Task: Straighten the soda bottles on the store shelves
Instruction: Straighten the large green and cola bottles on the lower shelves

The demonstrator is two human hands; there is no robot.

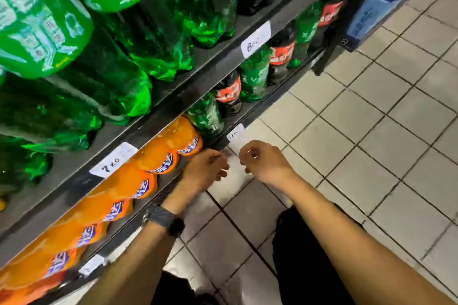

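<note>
Orange soda bottles with blue-and-white labels stand in a row on the bottom shelf. Further along the same shelf, green bottles alternate with dark cola bottles with red labels. Large green bottles fill the shelf above. My left hand, a dark watch on its wrist, hangs just off the bottom shelf's front edge beside the last orange bottle, fingers loosely curled and holding nothing. My right hand hovers over the floor next to it, fingers also loosely curled, nothing in it.
White price tags sit on the shelf edges. A blue carton stack stands past the dark shelf post at the upper right. Pale tiled floor spreads to the right. My dark-clad knees are below.
</note>
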